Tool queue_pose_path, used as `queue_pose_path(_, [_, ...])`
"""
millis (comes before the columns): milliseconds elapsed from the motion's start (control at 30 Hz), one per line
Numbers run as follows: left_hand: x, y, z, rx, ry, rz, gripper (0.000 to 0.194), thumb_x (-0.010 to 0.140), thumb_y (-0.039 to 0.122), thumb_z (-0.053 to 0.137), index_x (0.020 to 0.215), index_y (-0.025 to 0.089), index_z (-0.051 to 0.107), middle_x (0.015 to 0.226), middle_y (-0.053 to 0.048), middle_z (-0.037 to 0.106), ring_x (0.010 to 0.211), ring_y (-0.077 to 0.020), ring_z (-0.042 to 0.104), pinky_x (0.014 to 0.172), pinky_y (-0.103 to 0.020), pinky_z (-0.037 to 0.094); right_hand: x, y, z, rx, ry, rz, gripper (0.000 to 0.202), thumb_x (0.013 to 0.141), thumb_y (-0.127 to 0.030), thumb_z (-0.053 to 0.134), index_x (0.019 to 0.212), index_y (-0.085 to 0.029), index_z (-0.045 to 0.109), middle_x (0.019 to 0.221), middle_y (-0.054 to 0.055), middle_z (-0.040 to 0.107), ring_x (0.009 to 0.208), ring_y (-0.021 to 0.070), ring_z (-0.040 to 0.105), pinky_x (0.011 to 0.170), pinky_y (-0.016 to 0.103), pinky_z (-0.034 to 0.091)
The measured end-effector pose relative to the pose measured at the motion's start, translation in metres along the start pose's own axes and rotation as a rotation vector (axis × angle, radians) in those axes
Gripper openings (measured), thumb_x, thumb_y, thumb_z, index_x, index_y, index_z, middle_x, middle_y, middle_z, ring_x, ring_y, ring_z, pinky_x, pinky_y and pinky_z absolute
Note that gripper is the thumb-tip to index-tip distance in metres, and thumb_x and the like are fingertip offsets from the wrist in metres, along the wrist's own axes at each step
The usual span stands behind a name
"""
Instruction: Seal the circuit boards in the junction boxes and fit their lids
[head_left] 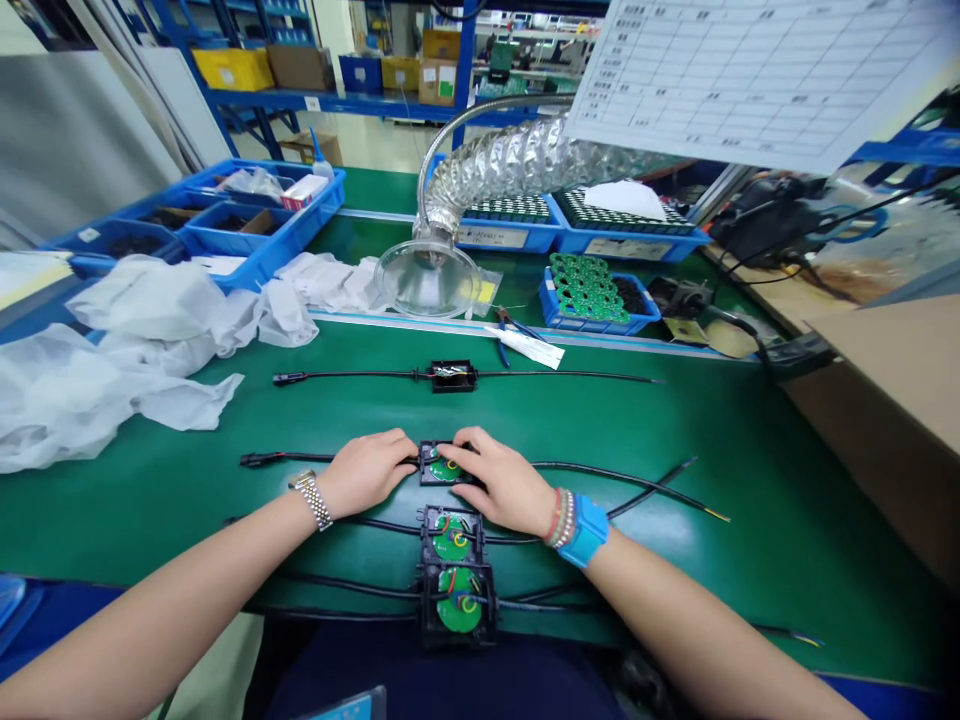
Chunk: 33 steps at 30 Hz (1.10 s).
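Note:
A small black box with a green round board [444,466] lies on the green mat between my hands. My left hand [373,470] is closed on the cable at the box's left side. My right hand [506,482] reaches over the box's right part, thumb and fingers around its edge and fingertips at the board. Nearer to me are two more open boxes with boards, the middle one [453,538] and the front one [459,602], cables running out both sides. Farther back, another black box [453,376] holds bare wires and no visible green board.
A clear suction hood [429,280] on a foil duct stands behind the boxes. Blue-handled pliers [504,338] lie near a white tube [531,347]. A blue tray holds green boards [587,288]. White cloth bags [142,310] and a divided blue bin [262,240] are at left.

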<state>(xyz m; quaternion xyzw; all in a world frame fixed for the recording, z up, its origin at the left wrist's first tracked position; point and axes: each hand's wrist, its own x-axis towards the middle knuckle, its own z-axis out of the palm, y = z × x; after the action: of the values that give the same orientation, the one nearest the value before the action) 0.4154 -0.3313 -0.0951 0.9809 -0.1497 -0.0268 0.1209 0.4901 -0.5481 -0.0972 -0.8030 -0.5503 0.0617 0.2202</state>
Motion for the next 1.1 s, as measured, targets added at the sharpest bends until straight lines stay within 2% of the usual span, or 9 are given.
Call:
queue_pose_path(100, [-0.002,-0.009,0.006,-0.131,0.039,0.029,0.018,0.088,0.029,0.046,0.093,0.02,0.061,0.09,-0.002,0.063,0.082,-0.0137,0.06,0.071,-0.023,0.046,-0.01,0.011,-0.003,0.125,0.077,0.033,0.039,0.08,-0.022,0.057,0.117,-0.017,0.045,0.112,0.012,0.046,0.093,0.0189,0.051,0.08,0.034,0.048])
queue_pose_path(267, [-0.001,-0.015,0.012,-0.245,0.051,0.037,0.022,0.088,0.03,0.046,0.091,0.02,0.065,0.088,-0.002,0.064,0.08,-0.0126,0.06,0.072,-0.022,0.045,-0.019,0.025,0.004,0.122,0.112,0.086,0.011,0.086,-0.02,0.05,0.094,-0.017,0.055,0.089,0.007,0.057,0.082,0.0173,0.055,0.074,0.032,0.048])
queue_pose_path(467, [-0.001,-0.014,0.009,-0.257,0.065,0.099,0.029,0.091,0.03,0.039,0.088,0.02,0.066,0.083,-0.002,0.064,0.074,-0.0112,0.059,0.066,-0.02,0.045,-0.017,0.029,0.015,0.127,0.151,0.038,0.023,0.092,-0.02,0.038,0.094,-0.017,0.061,0.085,0.007,0.059,0.078,0.0146,0.057,0.07,0.026,0.048])
queue_pose_path(933, [-0.004,-0.014,0.008,-0.175,0.041,0.093,0.03,0.092,0.028,0.035,0.092,0.02,0.064,0.084,-0.002,0.063,0.072,-0.0114,0.059,0.062,-0.021,0.044,-0.019,0.03,0.017,0.075,0.15,0.07,0.022,0.092,-0.021,0.039,0.096,-0.017,0.06,0.088,0.007,0.06,0.081,0.0149,0.057,0.073,0.026,0.048])
queue_pose_path(1033, [-0.006,-0.011,0.0,-0.131,0.018,0.069,0.026,0.09,0.028,0.037,0.095,0.021,0.062,0.086,-0.002,0.062,0.077,-0.0131,0.059,0.065,-0.023,0.046,-0.019,0.028,0.017,0.057,0.155,0.074,0.022,0.091,-0.021,0.039,0.096,-0.017,0.06,0.088,0.007,0.06,0.08,0.0147,0.057,0.072,0.026,0.048])
queue_pose_path(1100, [-0.008,-0.007,-0.007,-0.091,0.013,0.049,0.023,0.085,0.028,0.044,0.102,0.02,0.058,0.101,-0.004,0.061,0.088,-0.0165,0.058,0.071,-0.027,0.047,-0.018,0.027,0.017,0.046,0.16,0.077,0.022,0.091,-0.021,0.039,0.095,-0.017,0.06,0.088,0.007,0.059,0.08,0.0147,0.057,0.072,0.026,0.048])
